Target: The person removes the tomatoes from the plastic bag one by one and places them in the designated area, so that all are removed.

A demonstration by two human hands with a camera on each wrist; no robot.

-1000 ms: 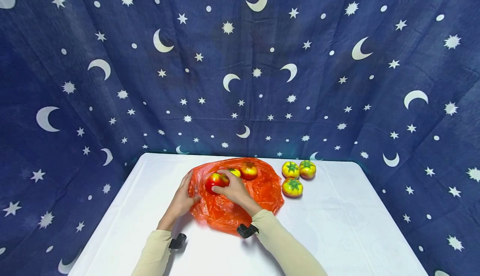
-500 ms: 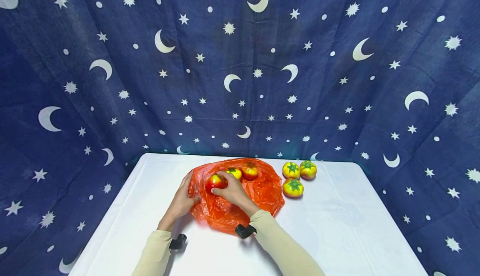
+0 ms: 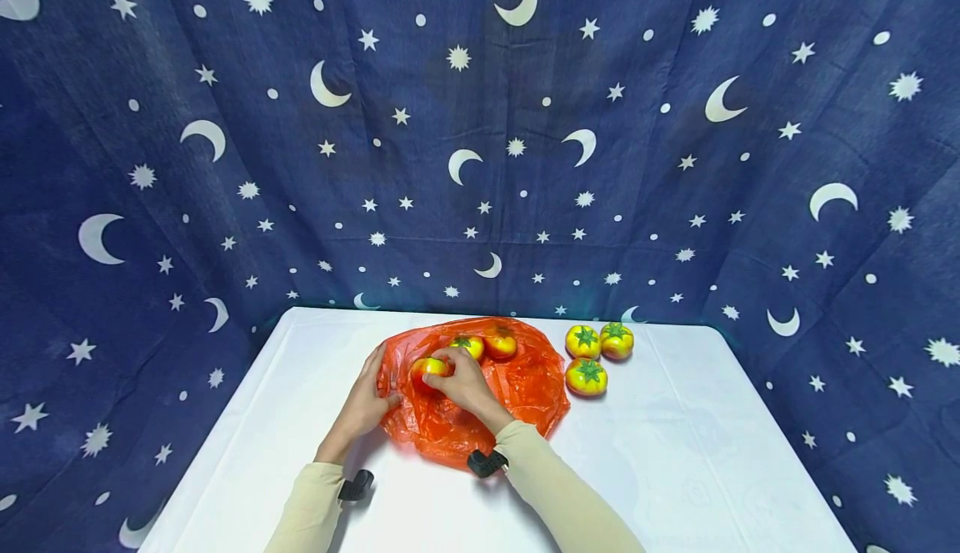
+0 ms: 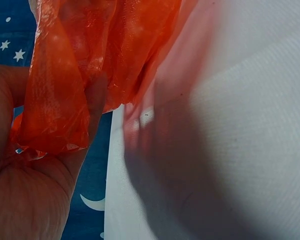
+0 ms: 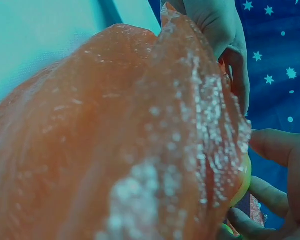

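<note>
A crumpled red plastic bag (image 3: 532,382) lies spread on the table with its mouth facing up. My left hand (image 3: 363,403) holds the bag's left side; in the left wrist view, red film (image 4: 60,100) passes between thumb and fingers. Over the left part of the bag, my right hand (image 3: 467,382) grips a red-and-yellow tomato (image 3: 427,368) from its right side. Two more tomatoes, one yellow with a green top (image 3: 469,344) and one redder (image 3: 500,344), sit at the bag's back. Bag film (image 5: 115,130) fills most of the right wrist view, hiding much of the held tomato.
Three yellow-red tomatoes with green tops, the front one (image 3: 586,376) nearest, stand just right of the bag. A white cloth covers the table (image 3: 697,436). Behind it hangs a dark blue curtain (image 3: 420,228) with moons and stars.
The tomato in my right hand has turned, showing more yellow on top. My right hand and forearm have shifted slightly left. The left hand keeps its place on the bag.
</note>
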